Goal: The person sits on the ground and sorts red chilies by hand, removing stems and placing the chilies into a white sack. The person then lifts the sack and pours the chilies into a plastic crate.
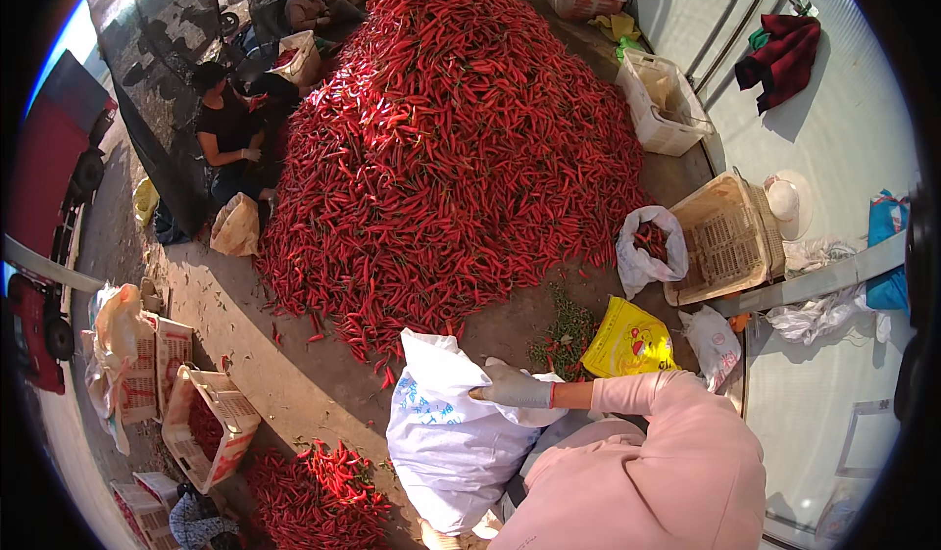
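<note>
My right hand (pixel 514 387), in a pale knitted glove, grips the upper edge of a white woven sack (pixel 459 440). The sack stands in front of my legs, bulging at the bottom, with blue handwriting near its top. What is inside it cannot be seen. My left hand is not in view. Just beyond the sack rises a large heap of red chili peppers (pixel 463 153). A smaller pile of red chilies (pixel 320 498) lies on the ground left of the sack. Green stems and chilies (pixel 566 337) lie beyond my right hand, beside a yellow printed bag (pixel 631 340).
A white bag of chilies (pixel 632 274) stands by a tipped plastic crate (pixel 724 237) at right. Another crate (pixel 658 101) is near the wall (pixel 831 204). At left are a crate with chilies (pixel 209 425) and a seated person (pixel 228 131). Another person (pixel 198 517) is at lower left.
</note>
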Tool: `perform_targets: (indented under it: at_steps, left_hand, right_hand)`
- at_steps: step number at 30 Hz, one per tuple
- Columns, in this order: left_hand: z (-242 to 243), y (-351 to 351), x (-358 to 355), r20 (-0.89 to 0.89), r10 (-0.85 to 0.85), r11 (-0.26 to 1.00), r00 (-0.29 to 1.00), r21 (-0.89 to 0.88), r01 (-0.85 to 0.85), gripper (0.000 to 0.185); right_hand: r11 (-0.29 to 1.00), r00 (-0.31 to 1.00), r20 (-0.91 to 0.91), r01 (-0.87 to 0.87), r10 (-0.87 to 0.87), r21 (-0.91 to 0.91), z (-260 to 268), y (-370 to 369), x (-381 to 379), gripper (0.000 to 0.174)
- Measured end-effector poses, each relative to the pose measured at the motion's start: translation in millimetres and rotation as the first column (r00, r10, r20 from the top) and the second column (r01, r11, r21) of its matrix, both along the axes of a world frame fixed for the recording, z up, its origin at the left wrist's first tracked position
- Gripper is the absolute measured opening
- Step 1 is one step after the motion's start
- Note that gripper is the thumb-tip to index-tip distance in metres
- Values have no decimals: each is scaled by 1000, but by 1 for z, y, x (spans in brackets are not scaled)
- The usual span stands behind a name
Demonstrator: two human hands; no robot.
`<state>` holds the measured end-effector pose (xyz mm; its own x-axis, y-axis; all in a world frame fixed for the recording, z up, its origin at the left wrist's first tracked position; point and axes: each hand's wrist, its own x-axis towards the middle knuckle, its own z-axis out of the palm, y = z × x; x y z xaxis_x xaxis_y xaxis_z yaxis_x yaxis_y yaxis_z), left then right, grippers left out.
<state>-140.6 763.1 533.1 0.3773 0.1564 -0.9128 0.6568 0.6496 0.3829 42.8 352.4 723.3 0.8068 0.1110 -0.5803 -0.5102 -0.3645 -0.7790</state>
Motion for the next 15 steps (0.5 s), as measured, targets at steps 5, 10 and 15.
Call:
perform_targets:
  at_steps: [5, 10, 15]
  left_hand:
    - [3, 72, -13, -30, -71, 996, 997, -60, 69, 65]
    - [18, 106, 19, -12, -209, 974, 978, -89, 207, 71]
    - [81, 49, 66, 335, -448, 828, 829, -193, 526, 73]
  right_hand:
    - [997, 985, 156, 78, -74, -23, 8, 7, -14, 71]
    - [992, 975, 183, 123, -129, 41, 28, 6, -35, 61]
    - [971, 941, 257, 236, -221, -29, 38, -13, -58, 55]
